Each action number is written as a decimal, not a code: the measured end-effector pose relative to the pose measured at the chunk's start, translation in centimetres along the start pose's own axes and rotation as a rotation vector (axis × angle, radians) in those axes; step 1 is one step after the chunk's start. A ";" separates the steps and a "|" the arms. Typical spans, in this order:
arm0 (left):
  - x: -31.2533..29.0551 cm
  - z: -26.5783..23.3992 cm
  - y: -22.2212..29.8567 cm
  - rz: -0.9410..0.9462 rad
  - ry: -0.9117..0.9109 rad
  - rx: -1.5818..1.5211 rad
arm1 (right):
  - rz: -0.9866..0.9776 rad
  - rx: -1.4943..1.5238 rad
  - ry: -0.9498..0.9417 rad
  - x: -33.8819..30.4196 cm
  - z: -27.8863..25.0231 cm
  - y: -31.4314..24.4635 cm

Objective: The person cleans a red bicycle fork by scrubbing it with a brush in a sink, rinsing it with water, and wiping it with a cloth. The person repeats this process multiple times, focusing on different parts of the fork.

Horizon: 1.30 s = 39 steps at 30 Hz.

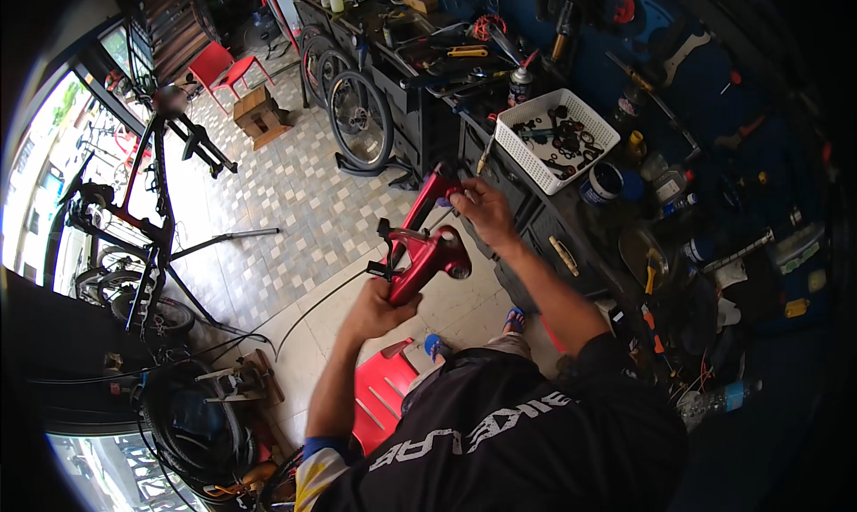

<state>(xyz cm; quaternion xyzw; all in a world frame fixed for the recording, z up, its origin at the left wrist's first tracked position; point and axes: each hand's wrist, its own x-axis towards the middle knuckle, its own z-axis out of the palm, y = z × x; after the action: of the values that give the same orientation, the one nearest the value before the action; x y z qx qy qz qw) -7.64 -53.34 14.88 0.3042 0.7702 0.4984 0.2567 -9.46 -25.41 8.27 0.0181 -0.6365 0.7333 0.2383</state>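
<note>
A glossy red bicycle frame part [420, 266], with a forked shape and a round opening at one end, is held up in front of me. My left hand [379, 308] is wrapped round its lower end. At the upper end, my right hand [486, 210] has its fingers closed on the red tube, with a small purple bit showing by the fingertips. Black fittings [384, 249] sit on the part's left side, and a thin black cable [312, 305] curves away from there toward the floor.
On the right, a workbench carries a white basket [553, 177] of small parts, a spray can [520, 85] and tools. A bicycle frame on a stand [161, 217] is at left. Below me is a red chair [379, 396]; a wheel [359, 119] leans by the bench.
</note>
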 end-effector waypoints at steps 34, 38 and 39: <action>3.2 -5.6 0.5 0.006 -0.149 0.027 | 0.026 -0.234 0.020 1.6 0.1 -2.5; 3.8 -0.4 -1.0 -0.063 -0.108 -0.627 | 0.126 0.200 0.514 1.4 5.5 -2.0; 3.7 -0.3 -0.8 -0.040 -0.093 -0.606 | 0.103 0.188 0.524 1.2 5.5 -1.7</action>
<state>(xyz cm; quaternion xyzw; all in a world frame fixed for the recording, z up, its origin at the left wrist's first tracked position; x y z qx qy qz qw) -10.55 -51.11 13.88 0.2210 0.5799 0.6856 0.3806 -11.40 -30.07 11.30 -0.1826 -0.4824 0.7799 0.3546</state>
